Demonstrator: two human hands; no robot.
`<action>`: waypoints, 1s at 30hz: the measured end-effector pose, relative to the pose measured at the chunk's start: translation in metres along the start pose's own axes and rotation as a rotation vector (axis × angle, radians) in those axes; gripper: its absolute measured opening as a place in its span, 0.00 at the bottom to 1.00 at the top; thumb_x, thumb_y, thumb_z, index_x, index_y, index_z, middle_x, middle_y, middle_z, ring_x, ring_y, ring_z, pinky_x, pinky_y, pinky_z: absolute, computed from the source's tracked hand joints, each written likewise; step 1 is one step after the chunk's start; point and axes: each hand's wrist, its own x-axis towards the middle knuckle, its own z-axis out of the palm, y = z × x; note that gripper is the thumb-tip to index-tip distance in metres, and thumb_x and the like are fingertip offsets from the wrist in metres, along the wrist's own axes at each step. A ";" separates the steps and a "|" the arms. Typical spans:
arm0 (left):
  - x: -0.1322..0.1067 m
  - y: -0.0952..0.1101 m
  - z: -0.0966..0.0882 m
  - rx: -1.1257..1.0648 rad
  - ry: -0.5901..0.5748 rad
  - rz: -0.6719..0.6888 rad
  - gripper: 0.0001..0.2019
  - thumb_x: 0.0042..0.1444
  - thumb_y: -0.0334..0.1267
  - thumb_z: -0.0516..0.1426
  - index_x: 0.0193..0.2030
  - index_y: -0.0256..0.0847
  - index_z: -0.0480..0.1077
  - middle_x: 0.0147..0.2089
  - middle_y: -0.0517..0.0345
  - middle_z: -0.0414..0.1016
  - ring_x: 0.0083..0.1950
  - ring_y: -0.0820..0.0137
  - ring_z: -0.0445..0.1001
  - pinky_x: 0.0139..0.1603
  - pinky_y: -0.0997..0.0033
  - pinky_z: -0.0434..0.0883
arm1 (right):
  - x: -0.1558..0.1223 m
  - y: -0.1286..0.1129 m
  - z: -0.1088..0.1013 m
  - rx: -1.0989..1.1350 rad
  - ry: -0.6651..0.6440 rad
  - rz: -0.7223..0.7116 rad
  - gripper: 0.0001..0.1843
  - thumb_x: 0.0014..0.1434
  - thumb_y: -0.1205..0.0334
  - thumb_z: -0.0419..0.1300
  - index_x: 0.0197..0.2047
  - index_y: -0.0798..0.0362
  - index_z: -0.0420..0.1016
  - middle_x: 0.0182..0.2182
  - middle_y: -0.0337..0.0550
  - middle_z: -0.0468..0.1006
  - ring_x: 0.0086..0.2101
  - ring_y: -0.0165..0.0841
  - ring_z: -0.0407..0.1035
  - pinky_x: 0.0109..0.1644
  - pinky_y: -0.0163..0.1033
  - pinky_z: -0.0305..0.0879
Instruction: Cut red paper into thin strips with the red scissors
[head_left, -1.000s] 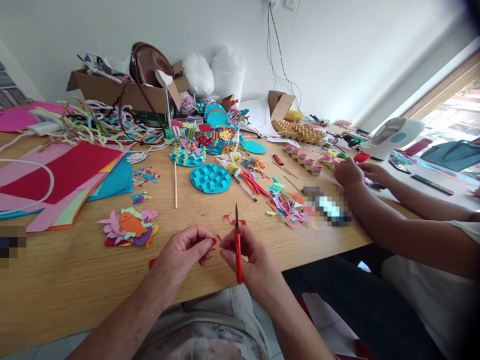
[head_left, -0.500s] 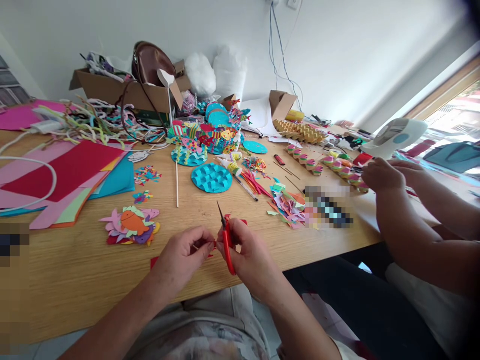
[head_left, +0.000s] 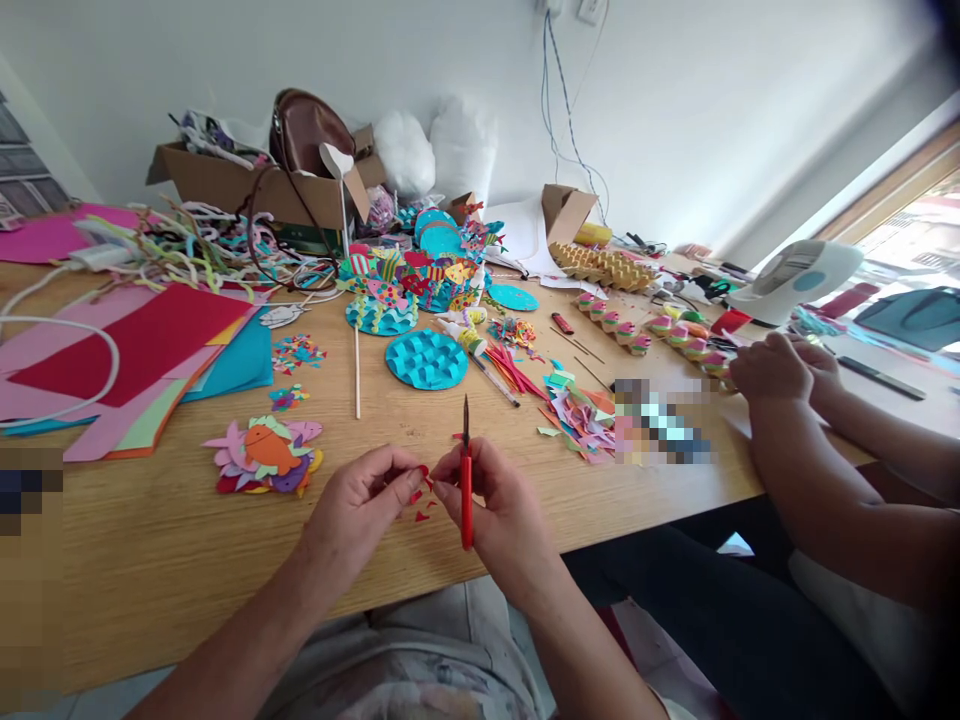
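My left hand (head_left: 367,500) pinches a small red paper piece (head_left: 423,472) between thumb and fingertips. Red-handled scissors (head_left: 466,490) are held in my right hand (head_left: 495,510), blades together and pointing away from me. The thumb and fingertip of that hand also meet at the red piece. Small red paper scraps (head_left: 421,516) lie on the table just below my fingers. To the left of my hands is a pile of fish-shaped cutouts (head_left: 271,452), an orange one on top. A round blue piece with raised folded strips (head_left: 426,359) lies beyond my hands.
Coloured sheets (head_left: 127,350) are stacked at the left. Paper strips and scraps (head_left: 581,415) lie to the right, near glue bottles (head_left: 471,340) and a pen (head_left: 501,384). Another person's hands (head_left: 776,370) work at the right. Decorated blue crafts (head_left: 382,312) and a cardboard box (head_left: 247,185) stand behind.
The scissors have turned from tilted to nearly upright in my right hand. The red piece is now raised in my fingertips. The other person's hands shifted slightly.
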 end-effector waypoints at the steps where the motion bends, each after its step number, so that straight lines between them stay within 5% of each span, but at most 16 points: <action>1: -0.001 0.000 0.000 0.037 0.023 0.044 0.07 0.49 0.36 0.54 0.24 0.41 0.70 0.21 0.63 0.64 0.25 0.72 0.62 0.26 0.76 0.59 | 0.000 0.000 0.002 0.042 0.004 0.008 0.08 0.48 0.61 0.59 0.27 0.52 0.61 0.25 0.38 0.70 0.26 0.29 0.64 0.29 0.34 0.61; 8: -0.002 0.002 0.002 0.298 0.069 0.275 0.07 0.51 0.32 0.54 0.25 0.42 0.72 0.24 0.59 0.69 0.29 0.69 0.67 0.30 0.74 0.60 | 0.000 0.001 0.008 0.038 0.053 -0.005 0.08 0.47 0.62 0.58 0.26 0.52 0.60 0.24 0.36 0.67 0.25 0.28 0.62 0.29 0.33 0.61; 17: -0.002 0.004 -0.003 0.287 -0.042 0.180 0.06 0.49 0.32 0.54 0.31 0.44 0.72 0.29 0.58 0.72 0.31 0.67 0.69 0.31 0.73 0.62 | 0.001 -0.001 -0.003 -0.191 -0.069 -0.115 0.05 0.48 0.72 0.53 0.28 0.52 0.62 0.25 0.36 0.68 0.26 0.28 0.61 0.29 0.32 0.57; 21: 0.000 0.008 -0.006 0.368 -0.104 0.236 0.07 0.49 0.31 0.53 0.25 0.44 0.70 0.27 0.59 0.71 0.30 0.68 0.69 0.31 0.73 0.62 | 0.003 -0.003 -0.007 -0.308 -0.129 -0.165 0.06 0.49 0.73 0.53 0.28 0.52 0.62 0.24 0.36 0.68 0.26 0.28 0.61 0.30 0.31 0.56; 30: 0.000 0.001 -0.002 0.109 -0.160 0.022 0.07 0.50 0.35 0.53 0.24 0.40 0.68 0.23 0.62 0.66 0.27 0.71 0.64 0.27 0.75 0.59 | 0.001 0.000 -0.006 -0.160 -0.118 -0.081 0.06 0.48 0.73 0.54 0.29 0.53 0.61 0.25 0.35 0.66 0.27 0.27 0.60 0.29 0.31 0.56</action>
